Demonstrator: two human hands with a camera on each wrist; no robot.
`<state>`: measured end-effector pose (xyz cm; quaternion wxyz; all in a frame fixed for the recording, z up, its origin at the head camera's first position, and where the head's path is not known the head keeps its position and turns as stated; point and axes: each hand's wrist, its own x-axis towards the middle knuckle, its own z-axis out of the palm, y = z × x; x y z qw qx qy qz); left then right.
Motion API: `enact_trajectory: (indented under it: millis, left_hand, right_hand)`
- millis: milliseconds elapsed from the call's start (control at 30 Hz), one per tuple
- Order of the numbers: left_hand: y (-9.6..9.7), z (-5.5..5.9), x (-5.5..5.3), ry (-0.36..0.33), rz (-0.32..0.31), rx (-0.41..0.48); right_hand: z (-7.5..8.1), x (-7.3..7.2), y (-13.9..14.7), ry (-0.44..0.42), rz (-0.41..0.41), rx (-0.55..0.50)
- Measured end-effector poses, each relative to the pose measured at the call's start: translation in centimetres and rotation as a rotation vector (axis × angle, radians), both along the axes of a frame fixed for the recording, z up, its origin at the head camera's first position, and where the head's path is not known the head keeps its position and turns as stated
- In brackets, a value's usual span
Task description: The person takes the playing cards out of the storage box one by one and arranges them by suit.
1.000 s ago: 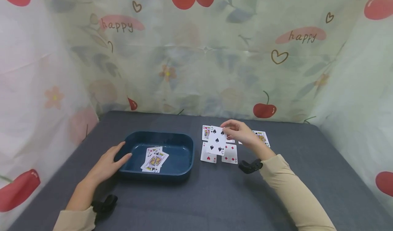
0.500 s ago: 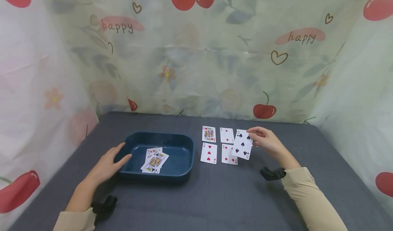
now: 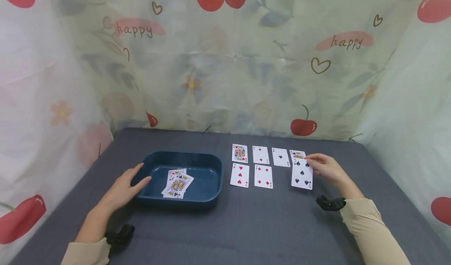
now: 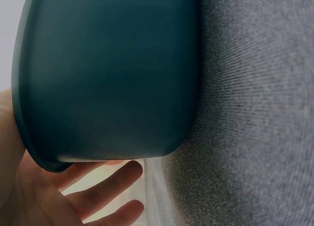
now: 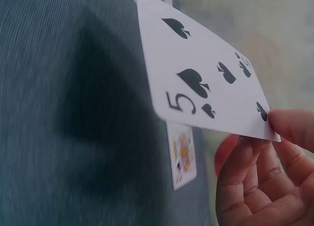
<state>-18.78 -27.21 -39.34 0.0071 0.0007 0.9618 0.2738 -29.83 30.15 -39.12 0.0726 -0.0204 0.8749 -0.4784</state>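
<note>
My right hand (image 3: 329,170) pinches a five of spades (image 3: 302,174) by its upper right corner, thumb on the face. The card is tilted above the table in the right wrist view, with its shadow below. Behind it a face card (image 3: 298,154) lies partly hidden. At the left, my left hand (image 3: 121,188) holds the end of a dark blue tray (image 3: 176,204), thumb over the rim and fingers loosely spread along the outer wall (image 4: 108,78). A few overlapping cards (image 3: 178,183) lie inside the tray, a face card on top.
Right of the tray, the back row has a face card (image 3: 240,154), a two of diamonds (image 3: 260,155) and an ace (image 3: 280,157). In front lie a three of hearts (image 3: 240,175) and a four of diamonds (image 3: 263,176). Patterned curtains (image 3: 225,81) surround the grey table (image 3: 232,233).
My right hand has carried the five of spades rightward, from over the left cards to in front of the rightmost face card. My left hand and the tray have stayed put.
</note>
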Motion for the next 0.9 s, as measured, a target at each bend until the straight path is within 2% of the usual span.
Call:
enact_trajectory:
  millis: [400, 600, 900]
  left_hand:
    - [0.0, 0.0, 0.0, -0.001, 0.005, -0.003]
    - [0.1, 0.1, 0.0, 0.0, 0.009, -0.001]
    - [0.1, 0.1, 0.0, -0.003, 0.009, -0.003]
  right_hand:
    - [-0.9, -0.2, 1.9, -0.069, 0.025, 0.134]
    - [-1.3, -0.7, 2.1, -0.064, 0.043, 0.11]
    - [-1.6, -1.2, 1.6, -0.038, -0.007, 0.2]
